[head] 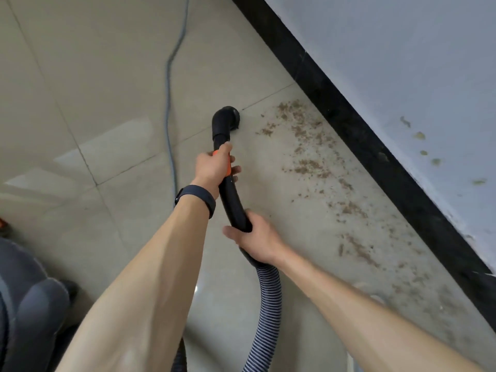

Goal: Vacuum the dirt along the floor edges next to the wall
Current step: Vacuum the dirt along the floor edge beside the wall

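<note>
At the lower centre of the frame the ribbed hose point(268, 304) curls up from the bottom edge; it looks soft and springy, likely to drag and twist, so it is no place to steer from. Just above it the right hand point(257, 241) wraps round the lower end of the curved black tube point(233, 200), fingers clamped on it; the tube looks rigid and light, a sound place to hold. Higher, at mid-frame, the left hand point(212, 167), a dark wristband point(196, 197) below it, grips the tube at its orange collar point(228, 167); the two hands sit apart along the tube. The nozzle point(226, 119) appears to rest on the tiled floor point(80, 76) just left of the dirt point(308, 165), which runs in brown patches from centre to lower right beside the black skirting point(375, 151); beyond rises the pale wall point(402, 63). A grey cable point(169, 103) trails to the top edge.
</note>
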